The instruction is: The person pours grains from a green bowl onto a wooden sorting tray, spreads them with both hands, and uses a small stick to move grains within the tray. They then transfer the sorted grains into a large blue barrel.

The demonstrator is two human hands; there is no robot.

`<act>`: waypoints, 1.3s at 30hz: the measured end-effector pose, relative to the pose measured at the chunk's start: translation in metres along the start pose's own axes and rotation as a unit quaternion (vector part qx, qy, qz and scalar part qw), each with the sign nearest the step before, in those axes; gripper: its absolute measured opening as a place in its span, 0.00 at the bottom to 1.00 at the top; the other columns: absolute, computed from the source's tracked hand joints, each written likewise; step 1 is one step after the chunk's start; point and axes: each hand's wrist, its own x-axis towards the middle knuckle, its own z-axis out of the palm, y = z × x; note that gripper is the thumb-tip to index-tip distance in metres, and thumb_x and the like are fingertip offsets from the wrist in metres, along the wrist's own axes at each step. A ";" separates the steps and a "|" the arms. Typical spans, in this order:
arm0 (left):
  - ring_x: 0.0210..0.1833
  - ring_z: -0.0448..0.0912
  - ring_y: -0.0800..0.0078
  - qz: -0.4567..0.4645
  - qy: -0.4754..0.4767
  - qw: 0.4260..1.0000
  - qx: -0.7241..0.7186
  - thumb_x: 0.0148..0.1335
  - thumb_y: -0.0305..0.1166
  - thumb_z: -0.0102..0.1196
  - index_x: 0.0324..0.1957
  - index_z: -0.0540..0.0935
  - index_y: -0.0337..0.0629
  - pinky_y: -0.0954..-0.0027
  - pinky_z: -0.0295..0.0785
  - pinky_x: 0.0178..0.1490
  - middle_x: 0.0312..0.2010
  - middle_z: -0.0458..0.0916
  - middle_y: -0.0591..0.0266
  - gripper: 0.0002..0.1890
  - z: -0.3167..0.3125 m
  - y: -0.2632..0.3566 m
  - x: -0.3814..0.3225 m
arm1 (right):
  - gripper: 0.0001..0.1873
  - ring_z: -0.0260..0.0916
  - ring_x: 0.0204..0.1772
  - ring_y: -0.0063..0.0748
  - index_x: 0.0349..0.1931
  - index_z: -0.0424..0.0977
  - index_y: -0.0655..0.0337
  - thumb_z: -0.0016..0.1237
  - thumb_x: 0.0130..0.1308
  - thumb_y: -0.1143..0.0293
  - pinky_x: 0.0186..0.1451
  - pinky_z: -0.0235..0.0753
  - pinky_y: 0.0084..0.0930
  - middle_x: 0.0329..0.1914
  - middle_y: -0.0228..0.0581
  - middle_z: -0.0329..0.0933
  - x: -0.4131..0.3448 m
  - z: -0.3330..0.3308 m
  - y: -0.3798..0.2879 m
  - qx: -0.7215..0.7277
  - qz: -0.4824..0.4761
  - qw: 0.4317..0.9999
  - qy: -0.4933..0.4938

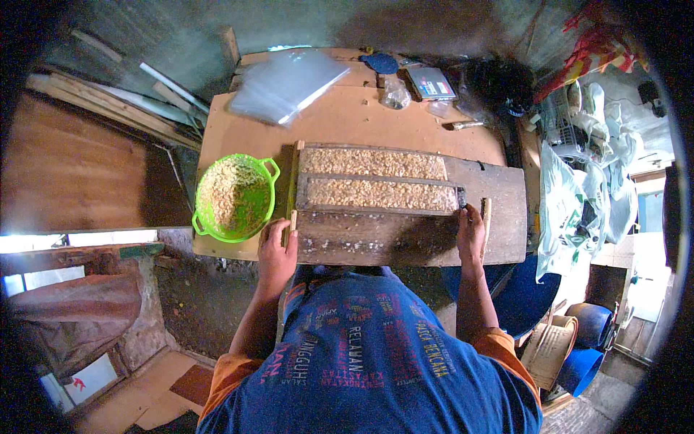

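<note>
A wooden board (368, 238) lies across the near side of the table. On it are two long slabs of pale split beans, a far slab (374, 164) and a near slab (379, 195), edged by a dark wooden frame (379, 178). My left hand (277, 249) has thumb and forefinger about a small wooden strip (293, 221) at the board's left edge. My right hand (470, 233) touches the frame's near right corner, by a dark end piece (461, 196); its exact hold is unclear. Left of the board stands a green plastic colander (271, 190) with loose beans (222, 190) inside.
Clear plastic sheets (287, 87) lie at the table's back left. A flat box (431, 83), a crumpled plastic bag (396, 95) and a blue cloth item (380, 63) are at the back right. Another wooden strip (486, 225) lies beside my right hand. Plastic bags (569, 206) hang at right.
</note>
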 end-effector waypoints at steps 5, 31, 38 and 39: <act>0.69 0.70 0.40 0.021 -0.010 0.998 0.054 0.68 0.36 0.58 0.73 0.66 0.40 0.45 0.63 0.72 0.67 0.73 0.40 0.32 0.031 -0.014 0.017 | 0.18 0.80 0.51 0.37 0.60 0.77 0.67 0.51 0.77 0.65 0.56 0.77 0.32 0.50 0.49 0.85 0.002 -0.013 -0.035 0.099 0.100 0.989 -0.053; 0.75 0.66 0.46 -0.041 -0.060 0.986 -0.151 0.74 0.31 0.52 0.76 0.59 0.32 0.50 0.64 0.75 0.73 0.66 0.35 0.32 0.051 -0.019 0.039 | 0.15 0.79 0.45 0.29 0.57 0.79 0.67 0.51 0.76 0.69 0.51 0.76 0.26 0.45 0.42 0.86 0.003 -0.009 -0.025 0.088 0.085 0.992 -0.023; 0.76 0.66 0.53 -0.037 -0.043 0.980 -0.193 0.74 0.25 0.49 0.78 0.57 0.33 0.55 0.59 0.78 0.75 0.64 0.39 0.33 0.054 -0.018 0.038 | 0.17 0.73 0.40 0.24 0.60 0.78 0.65 0.51 0.76 0.67 0.44 0.74 0.24 0.40 0.36 0.82 0.008 -0.007 0.008 0.128 0.080 0.988 -0.033; 0.77 0.65 0.54 -0.066 -0.055 0.970 -0.229 0.74 0.25 0.49 0.78 0.56 0.33 0.56 0.58 0.78 0.76 0.63 0.40 0.33 0.048 -0.007 0.038 | 0.17 0.70 0.37 0.21 0.61 0.78 0.64 0.51 0.76 0.68 0.40 0.71 0.22 0.40 0.33 0.81 0.007 -0.004 0.015 0.143 0.050 0.988 -0.016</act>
